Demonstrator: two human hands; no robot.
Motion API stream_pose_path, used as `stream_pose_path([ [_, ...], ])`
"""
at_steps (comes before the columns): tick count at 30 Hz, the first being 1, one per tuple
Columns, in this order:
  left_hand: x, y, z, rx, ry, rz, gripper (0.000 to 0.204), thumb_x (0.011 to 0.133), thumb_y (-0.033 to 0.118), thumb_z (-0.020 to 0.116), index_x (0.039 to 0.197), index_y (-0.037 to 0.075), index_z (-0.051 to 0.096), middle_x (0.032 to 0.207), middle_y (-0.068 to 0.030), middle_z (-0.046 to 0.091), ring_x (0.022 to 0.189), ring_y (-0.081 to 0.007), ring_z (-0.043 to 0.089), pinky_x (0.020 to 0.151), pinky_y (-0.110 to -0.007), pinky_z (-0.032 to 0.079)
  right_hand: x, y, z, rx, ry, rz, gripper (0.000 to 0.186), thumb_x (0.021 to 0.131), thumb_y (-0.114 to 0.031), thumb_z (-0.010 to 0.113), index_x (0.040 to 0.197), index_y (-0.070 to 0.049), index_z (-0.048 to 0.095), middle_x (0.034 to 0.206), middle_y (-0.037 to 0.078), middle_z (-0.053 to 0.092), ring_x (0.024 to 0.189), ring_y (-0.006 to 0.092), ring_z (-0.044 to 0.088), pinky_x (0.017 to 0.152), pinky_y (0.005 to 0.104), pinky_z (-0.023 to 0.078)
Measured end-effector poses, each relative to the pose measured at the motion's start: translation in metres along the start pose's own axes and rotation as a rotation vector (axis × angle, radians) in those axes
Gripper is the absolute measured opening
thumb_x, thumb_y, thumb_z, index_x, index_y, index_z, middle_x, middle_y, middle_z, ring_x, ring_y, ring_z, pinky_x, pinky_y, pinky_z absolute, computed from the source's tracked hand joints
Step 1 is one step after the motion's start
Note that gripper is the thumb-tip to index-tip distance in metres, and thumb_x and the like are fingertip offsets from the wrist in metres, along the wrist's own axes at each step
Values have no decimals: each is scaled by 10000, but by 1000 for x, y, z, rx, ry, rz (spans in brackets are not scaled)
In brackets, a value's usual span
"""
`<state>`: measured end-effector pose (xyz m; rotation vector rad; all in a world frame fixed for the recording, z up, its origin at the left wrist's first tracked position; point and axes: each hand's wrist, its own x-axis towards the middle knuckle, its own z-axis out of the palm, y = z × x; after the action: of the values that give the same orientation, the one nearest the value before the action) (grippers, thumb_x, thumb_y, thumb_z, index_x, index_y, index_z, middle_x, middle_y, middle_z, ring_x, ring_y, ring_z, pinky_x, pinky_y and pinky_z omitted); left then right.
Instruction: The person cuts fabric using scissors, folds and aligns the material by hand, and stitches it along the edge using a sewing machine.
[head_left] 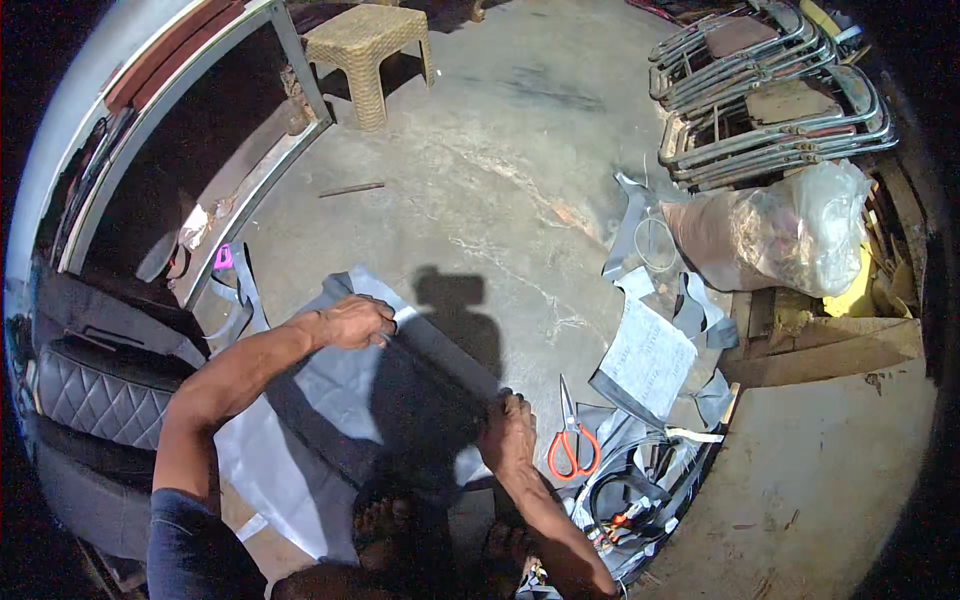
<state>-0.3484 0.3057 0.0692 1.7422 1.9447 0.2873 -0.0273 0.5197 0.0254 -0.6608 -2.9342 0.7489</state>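
A large piece of dark grey fabric [420,390] with paler patches lies on the floor in front of me, partly in shadow. My left hand [355,322] is closed on its upper left part. My right hand [508,435] grips the right corner. Paler grey fabric [270,470] lies at the lower left, and my bare foot [380,520] shows at the bottom. Right of my right hand lie orange-handled scissors [570,445] and a light printed sheet [645,355] among scraps.
A quilted black seat [100,395] is at the left, beside a metal frame [260,190]. A woven plastic stool [368,45] stands behind. Stacked folding chairs [770,135], a stuffed plastic bag [760,230] and cardboard [820,450] line the right side.
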Motion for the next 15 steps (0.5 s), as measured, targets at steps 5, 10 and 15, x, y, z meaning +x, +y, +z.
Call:
stream_pose_path([
  [5,13,2,-14,-55,-45,-61,188,843,194,724,936,47,653,892,-166,675,900,-397,671,748,-504,516,9,-16,-40,37,-130,-81,341,810,-159,732,1107,-25,634,974,203,674,927,415,646,785,497,517],
  [10,14,-2,-38,-99,-251,-212,289,855,204,732,1103,65,680,1016,-178,708,1022,-399,663,865,-501,516,10,-3,-35,378,-285,297,390,830,-187,775,1188,-82,662,1038,226,708,958,438,677,797,493,545],
  [15,8,-23,-45,-117,-238,-225,263,914,292,694,1092,103,649,971,-177,691,981,-404,663,821,-508,502,17,12,-33,199,-300,96,363,828,-211,792,1133,-53,675,1037,208,713,960,409,688,808,471,551],
])
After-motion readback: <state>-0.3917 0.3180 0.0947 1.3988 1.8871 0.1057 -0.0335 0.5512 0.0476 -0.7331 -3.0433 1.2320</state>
